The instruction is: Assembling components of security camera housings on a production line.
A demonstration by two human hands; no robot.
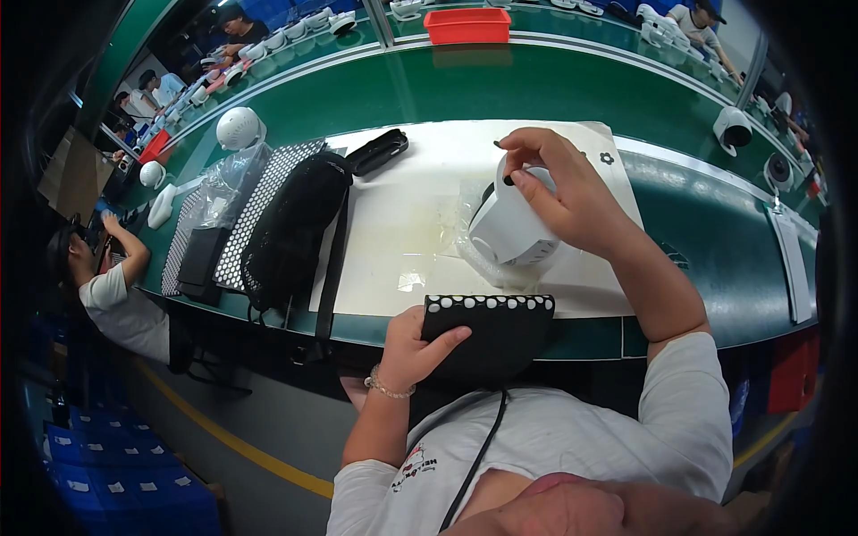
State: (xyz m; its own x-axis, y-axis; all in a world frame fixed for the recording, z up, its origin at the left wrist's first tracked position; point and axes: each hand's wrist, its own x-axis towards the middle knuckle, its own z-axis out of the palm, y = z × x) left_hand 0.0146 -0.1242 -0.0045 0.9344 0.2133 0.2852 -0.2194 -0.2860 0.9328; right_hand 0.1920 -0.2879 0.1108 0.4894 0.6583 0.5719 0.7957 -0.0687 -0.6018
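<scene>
- what lies leftmost on the surface (697, 241)?
- a black bag (290, 232), along the white mat's (402, 214) left edge.
- and the left hand (416, 348)?
- pinching a black pad (487, 335) by its left side, at the mat's near edge.
- further right?
- a white housing (509, 232), toward the mat's right edge. the right hand (567, 192) curls over its top; whether it pinches, i cannot tell.

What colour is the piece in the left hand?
Black piece, white dots along one edge; head view.
</scene>
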